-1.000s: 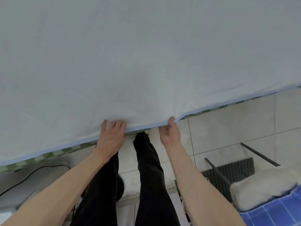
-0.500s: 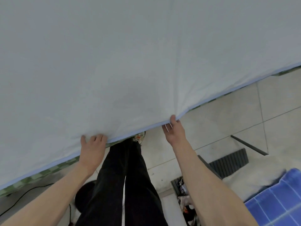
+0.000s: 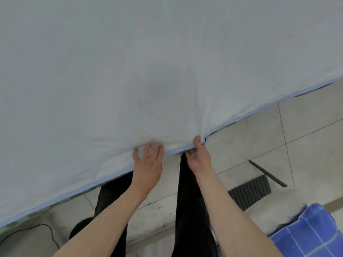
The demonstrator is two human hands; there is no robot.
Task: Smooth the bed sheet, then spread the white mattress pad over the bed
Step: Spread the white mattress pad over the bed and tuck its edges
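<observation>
From the head camera, the soft white quilted mattress pad (image 3: pixel 148 62) covers the bed ahead of my grip. My left hand (image 3: pixel 147 164) curls fingers over its blue-trimmed near edge; my right hand (image 3: pixel 199 154) pinches the hem just beside it. It looks light, limp, creasing easily, best held by the hem. One pad, two hands.

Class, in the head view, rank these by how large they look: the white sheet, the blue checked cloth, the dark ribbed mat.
1. white sheet
2. blue checked cloth, partly cut off by the frame
3. dark ribbed mat, partly hidden
</observation>
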